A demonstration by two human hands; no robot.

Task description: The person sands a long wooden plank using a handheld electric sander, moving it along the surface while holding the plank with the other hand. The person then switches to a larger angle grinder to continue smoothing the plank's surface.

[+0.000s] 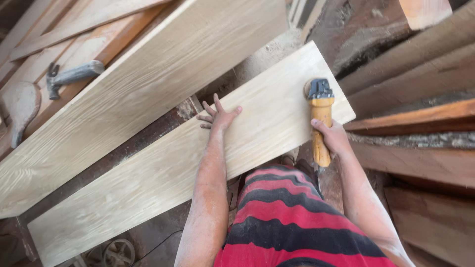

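Left hand: I see fingers spread, flat on plank, holding nothing | Right hand: grip closed on grinder, disc at plank's far end | Risk: disc may gouge or kick if tilted; unclamped plank could shift.

A hammer lies on reddish planks upper left, beside a second pale board; rough timbers stack right.

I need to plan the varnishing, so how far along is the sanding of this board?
The pale board already looks smooth and evenly light along most of its length. In hand: the right hand runs the yellow sander at the far end, while the left hand steadies it. That end and its edges look left to do.
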